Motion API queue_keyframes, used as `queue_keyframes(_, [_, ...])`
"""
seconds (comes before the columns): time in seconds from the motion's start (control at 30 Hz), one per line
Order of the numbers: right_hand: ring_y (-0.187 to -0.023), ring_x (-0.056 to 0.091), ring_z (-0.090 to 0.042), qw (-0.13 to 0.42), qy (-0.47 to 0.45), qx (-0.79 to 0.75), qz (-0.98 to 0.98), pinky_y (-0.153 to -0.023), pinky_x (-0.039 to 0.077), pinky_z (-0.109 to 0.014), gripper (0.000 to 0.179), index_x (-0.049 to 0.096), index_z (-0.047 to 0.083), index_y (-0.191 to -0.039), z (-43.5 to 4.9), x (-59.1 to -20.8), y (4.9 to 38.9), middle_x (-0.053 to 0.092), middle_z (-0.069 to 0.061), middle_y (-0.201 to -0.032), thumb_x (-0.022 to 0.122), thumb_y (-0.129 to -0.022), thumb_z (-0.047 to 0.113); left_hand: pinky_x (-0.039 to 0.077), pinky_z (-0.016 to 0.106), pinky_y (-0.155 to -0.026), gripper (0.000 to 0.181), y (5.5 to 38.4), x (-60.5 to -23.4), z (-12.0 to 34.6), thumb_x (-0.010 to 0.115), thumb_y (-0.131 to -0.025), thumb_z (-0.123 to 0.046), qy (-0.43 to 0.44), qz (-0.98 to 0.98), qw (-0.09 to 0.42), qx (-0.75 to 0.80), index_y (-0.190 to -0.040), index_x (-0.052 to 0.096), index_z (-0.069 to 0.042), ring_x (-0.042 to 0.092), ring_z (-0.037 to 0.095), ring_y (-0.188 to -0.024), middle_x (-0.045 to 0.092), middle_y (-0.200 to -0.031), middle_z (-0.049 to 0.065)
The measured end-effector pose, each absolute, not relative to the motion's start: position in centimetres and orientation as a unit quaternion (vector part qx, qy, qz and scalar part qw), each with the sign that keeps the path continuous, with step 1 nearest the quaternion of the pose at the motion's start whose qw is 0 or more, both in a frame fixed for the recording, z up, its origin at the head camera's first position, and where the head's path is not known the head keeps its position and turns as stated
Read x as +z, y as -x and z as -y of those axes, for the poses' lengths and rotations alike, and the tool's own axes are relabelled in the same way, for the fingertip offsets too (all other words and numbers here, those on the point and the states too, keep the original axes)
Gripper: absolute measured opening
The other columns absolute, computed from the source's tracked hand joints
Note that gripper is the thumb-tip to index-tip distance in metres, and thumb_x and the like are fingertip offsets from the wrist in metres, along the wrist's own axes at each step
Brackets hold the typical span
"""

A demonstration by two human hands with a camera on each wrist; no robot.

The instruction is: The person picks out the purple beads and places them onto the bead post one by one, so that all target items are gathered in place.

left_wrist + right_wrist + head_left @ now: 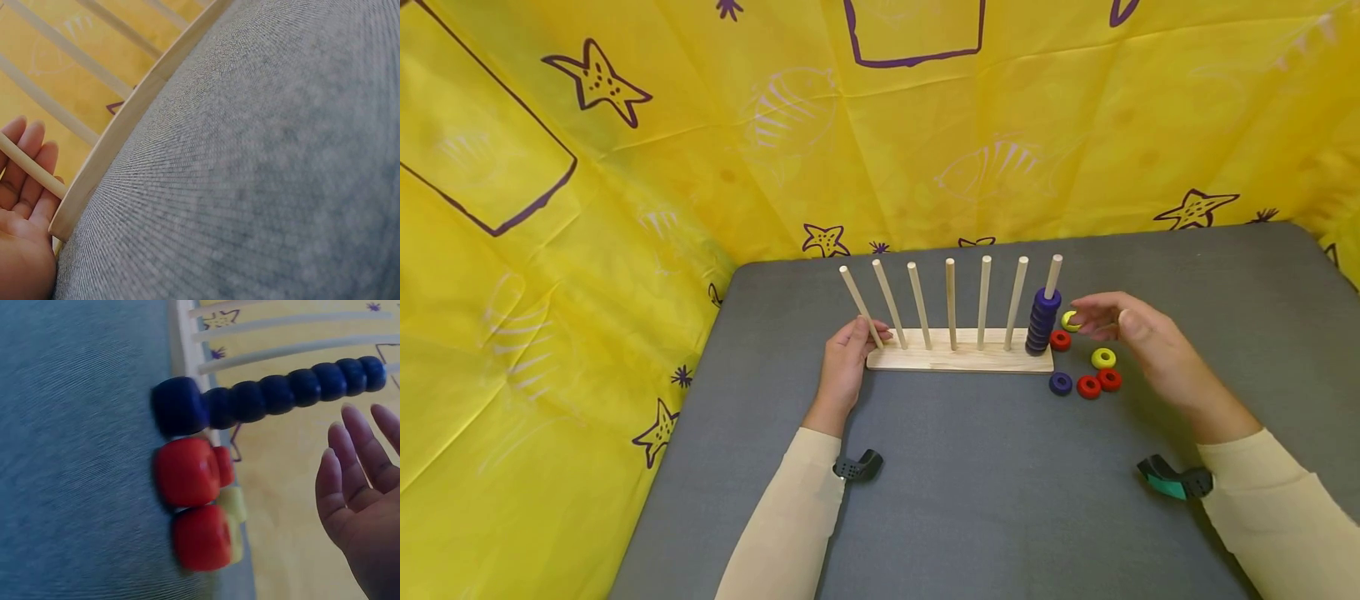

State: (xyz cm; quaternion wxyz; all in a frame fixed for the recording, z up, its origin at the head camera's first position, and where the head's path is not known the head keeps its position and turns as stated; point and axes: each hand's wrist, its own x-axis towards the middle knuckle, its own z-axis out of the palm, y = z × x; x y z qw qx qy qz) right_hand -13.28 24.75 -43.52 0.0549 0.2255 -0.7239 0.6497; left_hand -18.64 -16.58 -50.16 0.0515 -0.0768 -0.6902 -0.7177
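A wooden peg stand (940,360) bears a row of upright pegs. Several dark blue rings (1042,323) are stacked on its rightmost peg. At the stand's left end, my left hand (846,358) rests around the leftmost peg (34,167), thumb in front and loosely extended fingers behind. My right hand (1138,329) hovers right of the stack, fingers spread and holding nothing. Beneath its fingertips lies a yellow ring (1067,322), partly hidden. A red ring (1060,340) sits beside the base. In the right wrist view, the palm (375,519) faces the stack without touching it.
Near the stand's right front corner lie a loose blue ring (1061,383), two red rings (1089,387) and another yellow ring (1103,358). A grey cloth (955,492) covers the table. Behind it hangs a yellow patterned curtain (880,158).
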Motion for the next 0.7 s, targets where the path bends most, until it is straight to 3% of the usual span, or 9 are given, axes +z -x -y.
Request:
queue_keyframes(0.1, [-0.111, 0.065, -0.026, 0.053, -0.221, 0.636, 0.738, -0.096, 0.050, -0.025, 0.038, 0.067, -0.006, -0.137, -24.9, -44.1, 13.2, 0.070, -0.021, -0.122, 0.040, -0.118, 0.015, 0.054, 0.044, -0.103, 0.051, 18.6, -50.2, 16.5, 0.050, -0.119, -0.032, 0.077, 0.689, 0.050, -0.719, -0.116, 0.069, 0.016, 0.072, 0.026, -0.107, 0.073, -0.112, 0.023])
queue_keyframes(0.27, [-0.111, 0.066, -0.016, 0.050, -0.205, 0.590, 0.779, -0.093, 0.051, -0.017, 0.030, 0.062, -0.010, -0.138, -25.3, -45.6, 13.2, 0.071, -0.007, -0.124, 0.051, -0.111, -0.002, 0.054, 0.043, -0.102, 0.050, 18.6, -50.1, 16.4, 0.048, -0.119, -0.029, 0.076, 0.687, 0.050, -0.721, -0.115, 0.069, 0.016, 0.072, 0.028, -0.107, 0.073, -0.111, 0.024])
queue_keyframes(0.43, [-0.111, 0.064, -0.012, 0.047, -0.163, 0.557, 0.813, -0.090, 0.050, -0.013, 0.031, 0.063, -0.004, -0.140, -25.6, -46.8, 13.3, 0.069, 0.002, -0.128, 0.060, -0.110, 0.006, 0.054, 0.041, -0.101, 0.050, 18.6, -50.1, 16.4, 0.048, -0.120, -0.027, 0.075, 0.684, 0.052, -0.724, -0.115, 0.068, 0.018, 0.072, 0.026, -0.106, 0.073, -0.111, 0.023])
queue_keyframes(0.7, [-0.105, 0.065, -0.008, 0.021, -0.127, 0.540, 0.832, -0.085, 0.052, -0.014, 0.032, 0.066, -0.002, -0.137, -25.9, -47.6, 13.5, 0.068, -0.009, -0.131, 0.071, -0.106, 0.008, 0.054, 0.040, -0.100, 0.049, 18.7, -50.3, 16.6, 0.049, -0.119, -0.029, 0.077, 0.689, 0.053, -0.719, -0.115, 0.069, 0.016, 0.073, 0.026, -0.106, 0.074, -0.112, 0.021])
